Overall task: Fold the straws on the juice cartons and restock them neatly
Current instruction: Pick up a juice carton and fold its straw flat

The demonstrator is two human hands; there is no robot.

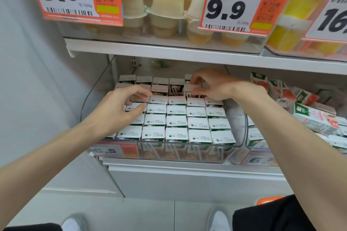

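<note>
- Right hand [212,86]: grip pinched back carton [190,88], likely seating it in line.
- Left hand [120,107]: grip held side carton [133,107], likely squaring it up.

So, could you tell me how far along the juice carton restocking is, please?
Done: the front rows of juice cartons stand in a tight grid in the clear bin. In hand: the right hand grips a rear-row carton while the left hand pinches a left-column carton. Left: the rear rows look uneven, and the cartons on the right lie jumbled.
</note>
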